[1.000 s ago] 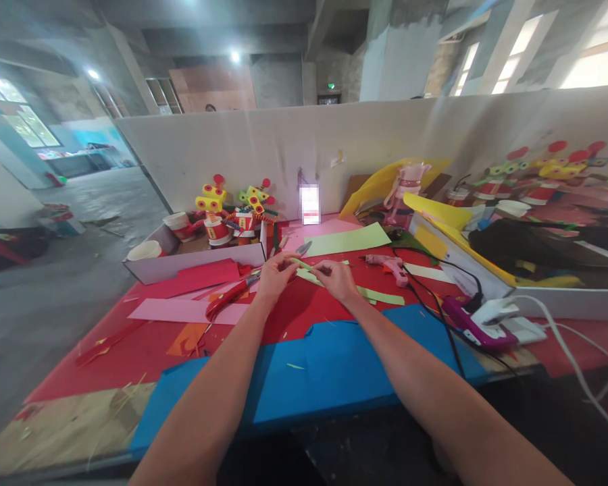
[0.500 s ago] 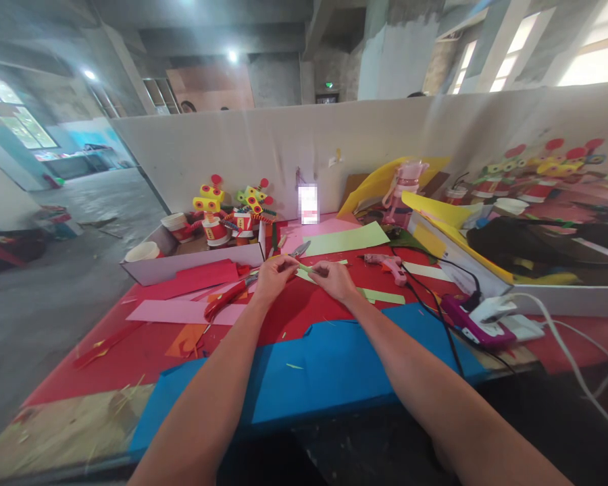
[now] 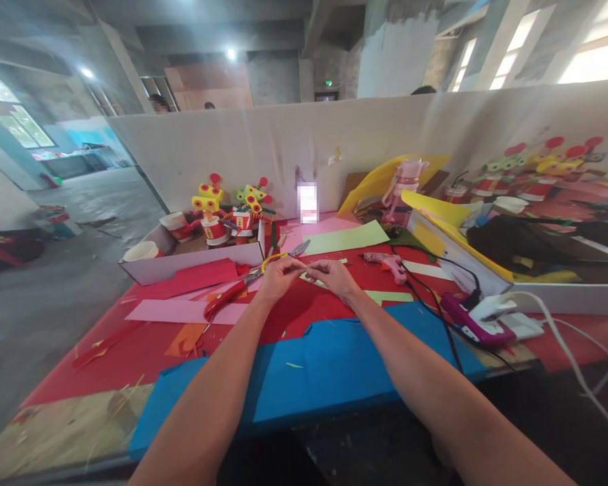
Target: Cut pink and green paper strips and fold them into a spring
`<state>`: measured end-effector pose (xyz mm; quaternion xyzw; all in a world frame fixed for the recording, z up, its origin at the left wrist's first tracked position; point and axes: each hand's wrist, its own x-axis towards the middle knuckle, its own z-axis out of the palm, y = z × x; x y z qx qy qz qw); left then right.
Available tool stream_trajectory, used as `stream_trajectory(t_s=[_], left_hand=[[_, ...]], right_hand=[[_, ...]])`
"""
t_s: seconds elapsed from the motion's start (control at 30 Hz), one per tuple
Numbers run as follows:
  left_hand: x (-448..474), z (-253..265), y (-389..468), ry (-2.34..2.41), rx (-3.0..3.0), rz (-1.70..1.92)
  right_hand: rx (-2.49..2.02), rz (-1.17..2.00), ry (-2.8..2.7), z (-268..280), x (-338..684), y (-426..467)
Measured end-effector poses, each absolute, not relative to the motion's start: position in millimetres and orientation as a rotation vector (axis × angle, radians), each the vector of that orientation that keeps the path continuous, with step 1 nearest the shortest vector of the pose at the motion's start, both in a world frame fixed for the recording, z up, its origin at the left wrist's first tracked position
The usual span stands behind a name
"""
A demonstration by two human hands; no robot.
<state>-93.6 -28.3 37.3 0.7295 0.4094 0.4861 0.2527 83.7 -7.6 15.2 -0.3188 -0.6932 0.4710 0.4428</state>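
Note:
My left hand (image 3: 280,278) and my right hand (image 3: 333,278) meet fingertip to fingertip above the red table covering. Both are closed in a pinch on a small light-green paper strip (image 3: 308,271), mostly hidden by the fingers. Beneath and beside them lie light-green paper scraps (image 3: 390,296). Close to my left hand rest red-handled scissors or shears (image 3: 228,299), and metal blades (image 3: 300,248) show just beyond its fingers, near a yellow loop (image 3: 272,258). A pink glue gun (image 3: 389,264) lies to the right of my right hand.
Blue paper (image 3: 329,371) covers the table's front. Paper-cup figures (image 3: 215,226) stand in a shallow box (image 3: 203,262) at left. A purple power strip (image 3: 473,324) with cords, a pink bottle (image 3: 405,185) and a white box (image 3: 562,299) are at right. A white partition (image 3: 243,142) stands behind.
My hands have drawn closer together, and less of the green strip shows between my fingers. The scissors and glue gun have stayed in place.

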Motion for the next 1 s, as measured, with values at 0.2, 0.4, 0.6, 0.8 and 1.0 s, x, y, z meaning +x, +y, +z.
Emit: stream_trajectory(t_s=[0.2,0.4,0.6,0.8,1.0], left_hand=[[-94,41,-32,1.166,1.943,1.260],[-92,39,-30,1.091,1.847,1.292],[-89,35,-27,1.133,1.563,1.327],[-89,34,-29,1.242,1.450,1.277],[-85,34,-27,1.163,1.410,1.325]], right_hand=[[-0.805,1.180,-1.627,13,83,-7],[-0.818,1.134,-1.639,15,82,-10],[-0.948,0.754,-1.647,25,81,-21],[-0.975,0.558,-1.690,27,79,-26],[-0.975,0.510,-1.725,24,79,-24]])
